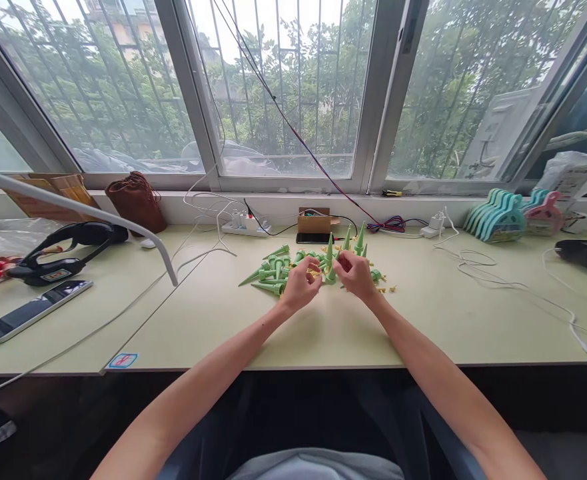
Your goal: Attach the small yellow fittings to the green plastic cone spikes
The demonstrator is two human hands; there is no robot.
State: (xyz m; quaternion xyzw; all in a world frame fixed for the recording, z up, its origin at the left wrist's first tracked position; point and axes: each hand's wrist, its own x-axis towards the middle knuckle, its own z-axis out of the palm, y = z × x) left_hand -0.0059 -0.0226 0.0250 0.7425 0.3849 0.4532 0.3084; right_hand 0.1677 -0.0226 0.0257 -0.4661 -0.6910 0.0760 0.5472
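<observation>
Green plastic cones, slender and pointed with a wider collar at the base, occupy the centre of the worktop. One upright green cone stands between the left hand and the right hand. The right-hand grip is nearly closed, fingertips at the side of this cone; whether they clamp it or only touch it cannot be told. The left-hand grip is loosely curled beside the cone; its contents, if any, cannot be determined.

Judged by arrangement, work is partway along. A few tall green cones stand upright beyond the right hand. A larger share, the loose green cones, lies on its side beyond and to the left of the left hand, apparently not yet handled. Small yellow plastic pieces are scattered among and beside the cones; whether any is fitted cannot be verified.

Surface: pale, smooth, with a seam at left. Rear edge: brown cardboard box, white power strip. Right: teal plastic hangers. Left: black headset. Room: grey metal-framed windows face barred daylight and trees.
</observation>
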